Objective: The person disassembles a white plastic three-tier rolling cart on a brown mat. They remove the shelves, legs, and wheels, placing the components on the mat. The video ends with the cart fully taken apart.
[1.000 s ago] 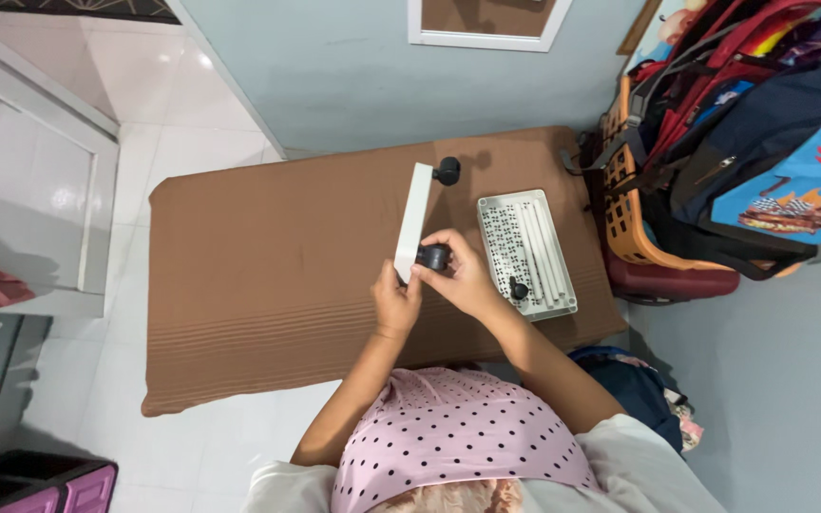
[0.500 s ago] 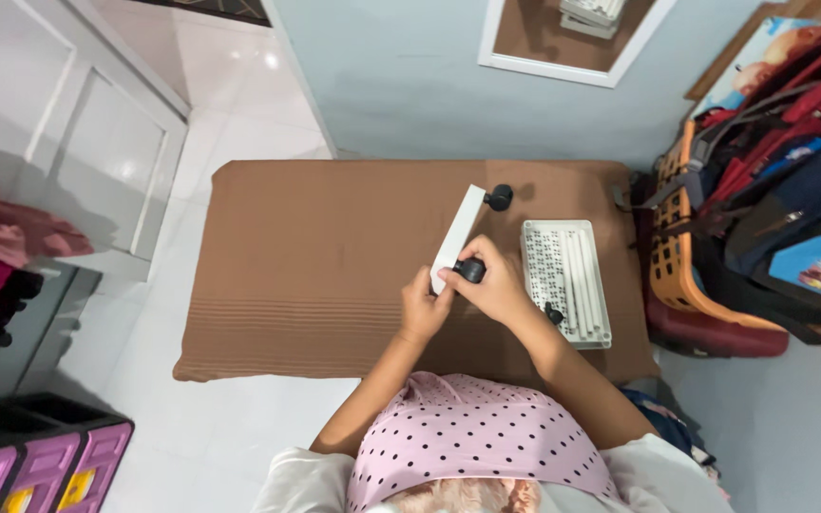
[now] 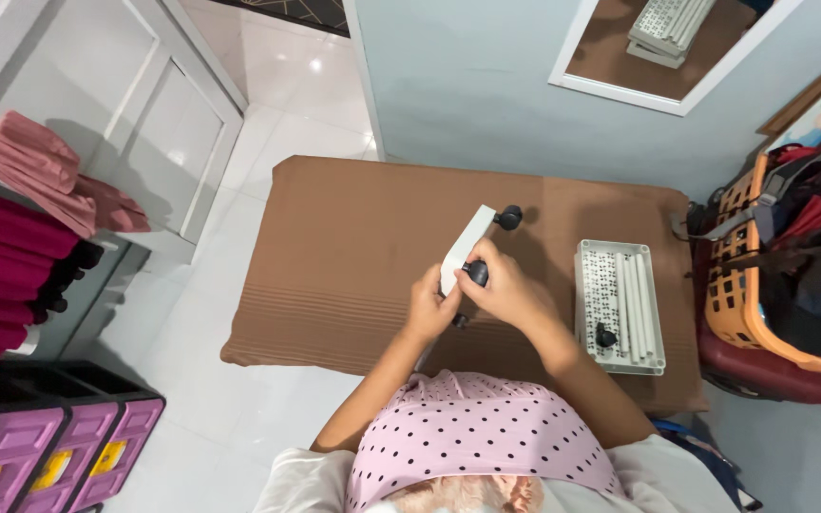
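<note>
At frame centre, over the brown ribbed tabletop (image 3: 334,256), the left hand (image 3: 427,309) pinches the near end of a flat white panel (image 3: 465,249) standing on edge. The right hand (image 3: 505,290) has its grip pressed around a round black wheel (image 3: 475,273) against the panel. A second black wheel (image 3: 509,218) sits at the panel's far end. Right of the hands lies a grey perforated tray (image 3: 620,353) with white rods and another wheel. An orange basket (image 3: 738,294) fills the right edge.

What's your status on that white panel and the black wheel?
Left hand grips white panel at near end. Right hand pinches black wheel against it. Second wheel sits at far end. Parts tray to the right, clear of hands.
</note>
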